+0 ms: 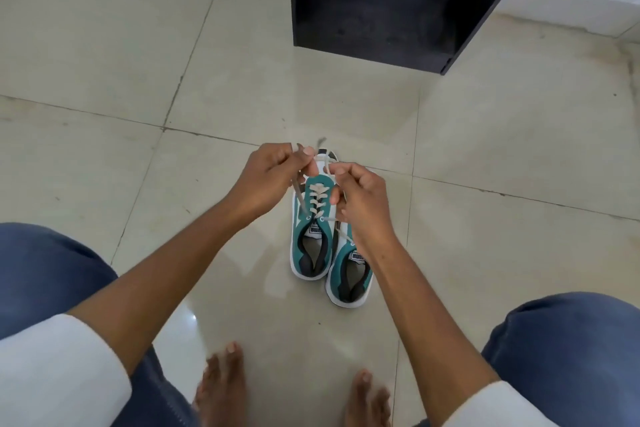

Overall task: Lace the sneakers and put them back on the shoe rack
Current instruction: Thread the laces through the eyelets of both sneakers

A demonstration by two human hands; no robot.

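Observation:
Two teal and white sneakers stand side by side on the tiled floor, toes pointing away from me. The left sneaker (313, 236) has its cream lace (317, 199) crossed through several eyelets. My left hand (273, 180) pinches one end of that lace above the toe. My right hand (360, 198) grips the other end, which runs from the top right eyelet. The right sneaker (349, 276) lies slightly nearer to me, its front hidden under my right wrist. The black shoe rack (381, 7) stands on the floor beyond the shoes.
My bare feet (221, 388) rest on the floor just below the sneakers, and my knees in blue trousers (45, 270) flank the view. A white wall ledge (581, 0) runs at the top right beside the rack.

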